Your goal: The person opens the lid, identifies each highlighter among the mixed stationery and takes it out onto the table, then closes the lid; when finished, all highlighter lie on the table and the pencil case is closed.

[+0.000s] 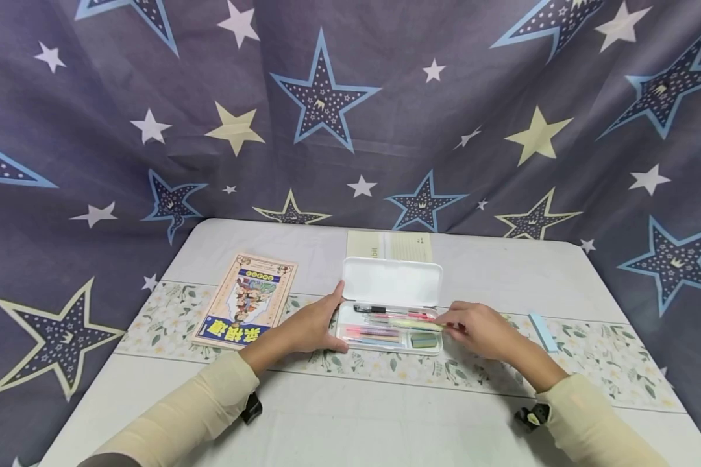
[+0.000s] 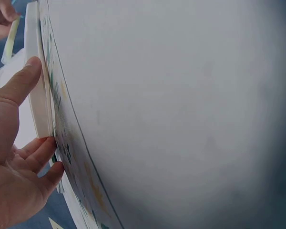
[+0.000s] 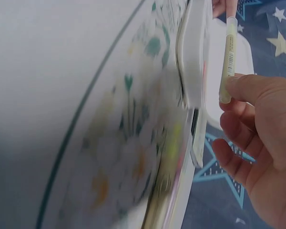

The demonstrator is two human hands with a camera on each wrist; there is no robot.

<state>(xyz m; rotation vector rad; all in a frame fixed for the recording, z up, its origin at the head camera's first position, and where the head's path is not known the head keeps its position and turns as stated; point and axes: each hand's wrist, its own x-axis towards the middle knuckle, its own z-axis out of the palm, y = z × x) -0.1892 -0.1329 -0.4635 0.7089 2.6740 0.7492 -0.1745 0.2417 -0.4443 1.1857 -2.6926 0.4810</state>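
Observation:
A white pencil case (image 1: 393, 283) lies with its lid folded back, pens and pencils (image 1: 376, 334) in its tray. My left hand (image 1: 314, 322) holds the case's left end; in the left wrist view its thumb (image 2: 27, 78) presses the front wall and the other fingers bend round the end. Over the tray's right side, my right hand (image 1: 481, 329) pinches a slim yellow pen (image 3: 229, 57) between thumb and fingers. The pen slants across the tray in the head view. A black-capped pen (image 1: 369, 309) lies along the tray's back, and a small green block (image 1: 423, 340) fills the right compartment.
To the left lies a comic-covered book (image 1: 245, 299). A cream notebook (image 1: 415, 245) is partly hidden behind the raised lid. Off to the right is a light-blue strip (image 1: 543, 333) on the floral band of the tablecloth (image 1: 385, 428). A star-patterned curtain (image 1: 380, 162) hangs behind.

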